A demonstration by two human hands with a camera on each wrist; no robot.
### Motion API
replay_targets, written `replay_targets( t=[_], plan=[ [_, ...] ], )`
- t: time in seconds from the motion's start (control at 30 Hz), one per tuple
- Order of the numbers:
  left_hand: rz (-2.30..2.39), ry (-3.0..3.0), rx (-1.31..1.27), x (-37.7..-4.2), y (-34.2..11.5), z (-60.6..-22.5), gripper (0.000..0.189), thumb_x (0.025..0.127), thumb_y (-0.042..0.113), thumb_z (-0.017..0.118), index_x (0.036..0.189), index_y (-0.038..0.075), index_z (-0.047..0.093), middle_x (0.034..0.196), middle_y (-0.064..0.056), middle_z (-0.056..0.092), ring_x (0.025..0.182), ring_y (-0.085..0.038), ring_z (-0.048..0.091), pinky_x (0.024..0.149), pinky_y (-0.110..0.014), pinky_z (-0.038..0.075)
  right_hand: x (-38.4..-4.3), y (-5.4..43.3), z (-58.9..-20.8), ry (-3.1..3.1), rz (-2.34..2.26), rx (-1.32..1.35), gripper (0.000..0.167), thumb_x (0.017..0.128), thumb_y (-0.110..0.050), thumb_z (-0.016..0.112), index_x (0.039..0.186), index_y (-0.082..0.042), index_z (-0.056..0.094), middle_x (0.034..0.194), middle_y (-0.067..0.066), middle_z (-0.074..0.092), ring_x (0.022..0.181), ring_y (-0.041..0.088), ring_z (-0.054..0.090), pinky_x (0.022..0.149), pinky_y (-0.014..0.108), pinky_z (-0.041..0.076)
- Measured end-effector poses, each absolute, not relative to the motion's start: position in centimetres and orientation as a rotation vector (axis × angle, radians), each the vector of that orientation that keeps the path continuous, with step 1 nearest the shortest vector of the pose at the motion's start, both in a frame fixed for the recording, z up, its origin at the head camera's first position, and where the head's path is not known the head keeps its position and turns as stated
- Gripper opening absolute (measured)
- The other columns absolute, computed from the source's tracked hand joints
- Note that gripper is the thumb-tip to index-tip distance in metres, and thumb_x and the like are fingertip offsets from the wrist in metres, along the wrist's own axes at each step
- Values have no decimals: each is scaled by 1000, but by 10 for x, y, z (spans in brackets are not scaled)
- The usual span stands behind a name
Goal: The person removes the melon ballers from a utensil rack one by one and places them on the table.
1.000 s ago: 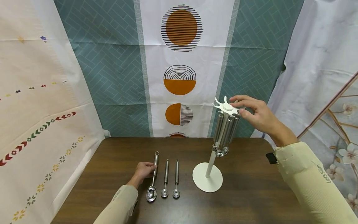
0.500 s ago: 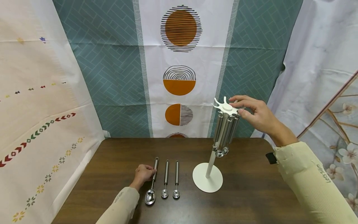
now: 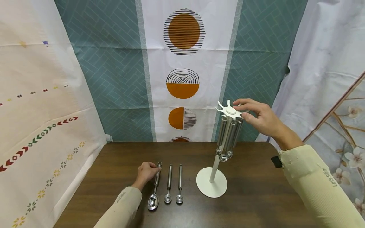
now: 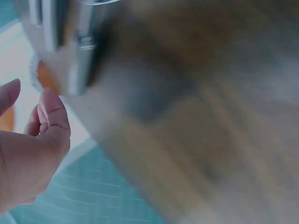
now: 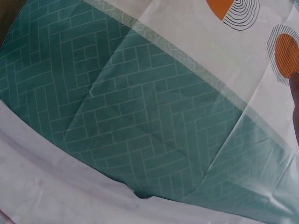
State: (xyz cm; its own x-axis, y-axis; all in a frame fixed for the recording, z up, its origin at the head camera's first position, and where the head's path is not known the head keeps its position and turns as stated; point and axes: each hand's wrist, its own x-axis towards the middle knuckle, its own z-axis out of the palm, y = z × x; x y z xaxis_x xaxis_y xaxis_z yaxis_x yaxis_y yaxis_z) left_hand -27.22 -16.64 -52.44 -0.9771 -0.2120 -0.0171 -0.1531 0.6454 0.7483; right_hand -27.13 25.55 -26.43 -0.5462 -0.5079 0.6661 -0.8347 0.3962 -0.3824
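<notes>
My left hand (image 3: 146, 173) is at the upper handle of a metal spoon (image 3: 153, 202) with an oval bowl. Its fingertips overlap the handle in the head view. In the left wrist view, the thumb and fingers of this hand (image 4: 35, 149) are spread apart, with the spoon's handle (image 4: 80, 70) beyond them. Two smaller round-bowled scoops (image 3: 168, 198) (image 3: 179, 198) lie parallel to its right. My right hand (image 3: 262, 118) holds the pronged top of a white utensil stand (image 3: 211, 186), thumb in front and fingers behind. Several metal utensils (image 3: 228, 134) hang from its prongs.
A brown wooden table (image 3: 251, 183) bears everything. Behind it hangs a teal and white cloth (image 3: 119, 79) with orange shapes. Patterned cloths close off the left side (image 3: 51, 126) and the right side (image 3: 322, 95). A fingertip (image 5: 295, 98) shows at the right wrist view's edge.
The spoon has slid slightly toward the near edge. My left hand has then shifted back up along its handle, its fingers coming apart. My right hand has stayed on the stand's top.
</notes>
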Motion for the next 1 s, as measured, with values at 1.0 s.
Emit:
replay_targets(
  t=[1.0],
  plan=[
    [-1788,-2597,-351,-262,-54,-377,27,86,20,81,107,4,77,100,-4,74,91,-18,68,84,-33,55,-263,259,-259,-2383,874,1043,30,101,-7,55,127,-1,67,133,12,58,124,24,51,88,23,41]
  ],
)
